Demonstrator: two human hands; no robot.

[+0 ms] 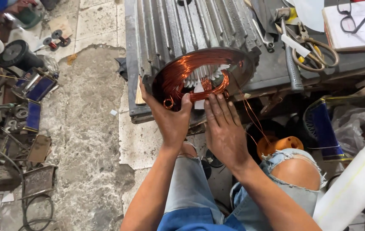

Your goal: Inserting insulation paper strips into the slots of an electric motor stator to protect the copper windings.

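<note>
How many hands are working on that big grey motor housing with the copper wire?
2. The left hand grips the coppery wire coil at the ribbed grey metal motor housing's open end; the right hand presses flat beside it.

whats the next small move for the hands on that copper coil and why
Probably press the loose loop at the lower left into the motor housing. It sticks out past the rim beside the left hand, while the right hand lies flat against the copper coil.
</note>
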